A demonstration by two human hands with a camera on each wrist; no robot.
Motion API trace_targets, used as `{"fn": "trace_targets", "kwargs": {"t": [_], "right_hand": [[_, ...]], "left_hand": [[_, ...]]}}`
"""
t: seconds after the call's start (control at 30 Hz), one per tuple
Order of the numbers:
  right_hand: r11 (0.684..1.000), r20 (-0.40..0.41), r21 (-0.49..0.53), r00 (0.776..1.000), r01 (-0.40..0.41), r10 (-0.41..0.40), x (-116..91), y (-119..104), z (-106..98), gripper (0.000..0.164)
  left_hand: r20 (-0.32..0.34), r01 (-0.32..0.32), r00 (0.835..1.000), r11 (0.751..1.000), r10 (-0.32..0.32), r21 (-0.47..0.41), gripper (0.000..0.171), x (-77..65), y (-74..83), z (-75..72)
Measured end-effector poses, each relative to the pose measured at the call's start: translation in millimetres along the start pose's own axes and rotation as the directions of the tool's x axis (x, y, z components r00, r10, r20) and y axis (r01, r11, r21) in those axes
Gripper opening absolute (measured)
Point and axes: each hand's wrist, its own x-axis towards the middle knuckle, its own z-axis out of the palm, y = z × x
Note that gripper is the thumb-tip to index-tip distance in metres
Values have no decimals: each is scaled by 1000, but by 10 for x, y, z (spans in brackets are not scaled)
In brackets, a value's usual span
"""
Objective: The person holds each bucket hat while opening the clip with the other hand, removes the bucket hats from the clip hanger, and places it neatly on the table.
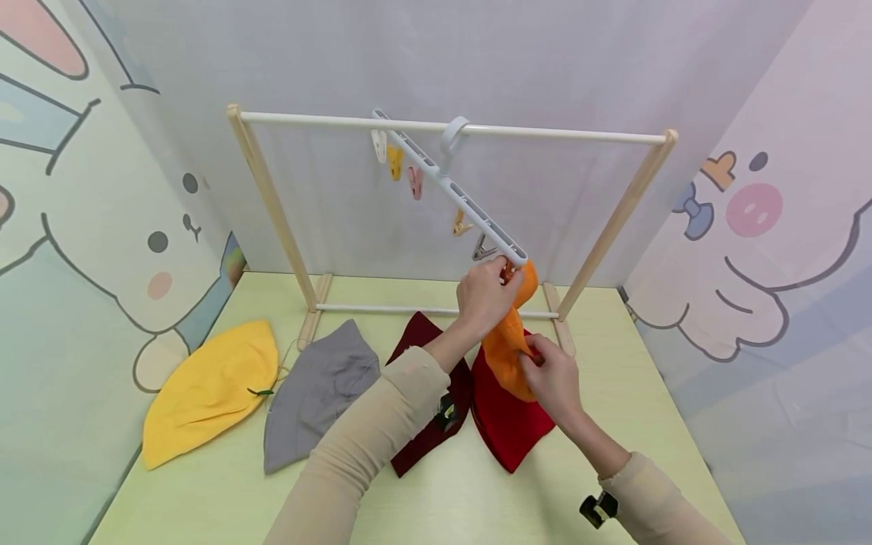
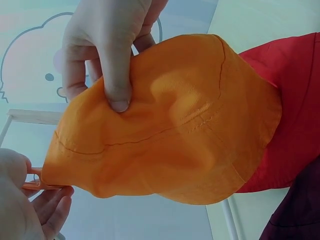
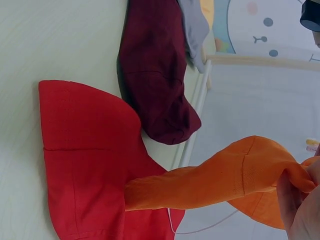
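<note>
My left hand [image 1: 485, 294] pinches an orange clothes peg [image 2: 34, 185] below the near end of a white clip hanger [image 1: 470, 203]. An orange bucket hat [image 1: 507, 352] hangs folded from this peg, its top edge at the peg's jaws in the left wrist view. Lower down, my right hand [image 1: 553, 378] pinches the hat's side between thumb and fingers; the thumb lies flat on the cloth in the left wrist view. A red hat [image 3: 90, 160] lies on the table beneath, partly covered by the orange one. Beside it lies a dark maroon hat [image 3: 155, 75], partly hidden by my left sleeve.
The hanger hooks over the white rail [image 1: 327, 121] of a wooden-legged rack. Several other pegs hang from it, among them a yellow peg [image 1: 395, 162] and a pink peg [image 1: 415, 183]. A grey hat [image 1: 320, 397] and a yellow hat [image 1: 211, 390] lie left on the table [image 1: 613, 363].
</note>
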Motion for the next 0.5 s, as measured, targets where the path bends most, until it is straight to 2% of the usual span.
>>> {"fn": "trace_targets", "kwargs": {"t": [0.5], "right_hand": [[1000,-2,-10,1000,-25,25,-15,24,-5,14]], "left_hand": [[-39,-27,999,1000,27,10,28,18,42,-40]]}}
